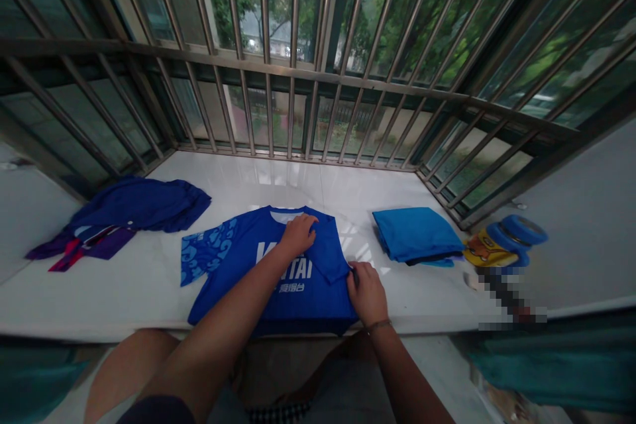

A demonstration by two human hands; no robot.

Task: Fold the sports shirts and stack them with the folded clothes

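Head view. Item one: blue T-shirt (238, 281), spread on the white window ledge (293, 175) directly beneath and between your hands, white lettering upward, collar away from you. Its patterned sleeve lies out flat to the left of your left hand; the opposite sleeve lies folded in over the body, between your two hands.

Item two: your left hand (298, 235), palm down on the shirt just below the collar, fingers loosely extended, gripping nothing.

Item three: your right hand (368, 288), at the shirt's right edge, fingers bent and thumb near them; you touch the cloth there, but whether it is pinched cannot be told. A thin bracelet (379, 326) circles that wrist.

Item four: dark blue and purple garments (144, 205), heaped well to the left of your left hand.

Item five: folded bright blue cloth (416, 233), beyond and to the right of your right hand.

Item six: blue-and-yellow object (497, 244), farther right of that hand, beside the folded cloth.

Item seven: metal bars (293, 73), standing beyond both hands along the ledge's far edge.
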